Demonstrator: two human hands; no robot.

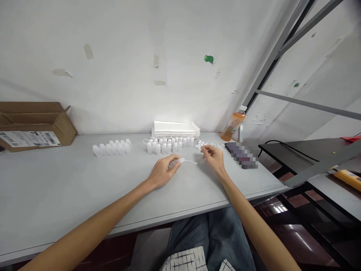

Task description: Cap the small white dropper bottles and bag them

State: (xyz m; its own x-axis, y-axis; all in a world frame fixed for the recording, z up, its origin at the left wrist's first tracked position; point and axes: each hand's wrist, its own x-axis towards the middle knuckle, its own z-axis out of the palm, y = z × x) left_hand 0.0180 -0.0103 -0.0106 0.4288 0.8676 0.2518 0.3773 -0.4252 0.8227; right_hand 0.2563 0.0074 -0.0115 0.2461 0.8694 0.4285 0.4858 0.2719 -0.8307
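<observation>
My left hand (163, 171) is wrapped round a small white bottle (175, 162), which lies on its side with a thin white tube or strap pointing right. To its right, my right hand (213, 158) hovers over the table with thumb and fingertips bent together; whatever is between them is too small to make out. Just beyond it lies a pile of small white parts (201, 143). Several upright white bottles (164, 148) stand in rows behind my left hand. Farther left is a cluster of translucent white pieces (112, 148).
White trays (175, 128) are stacked against the wall. An open cardboard box (36, 126) sits at the far left of the grey table (84, 195). An orange drink bottle (234, 123) and a blurred dark flat object (243, 155) are at the right, beside a metal frame.
</observation>
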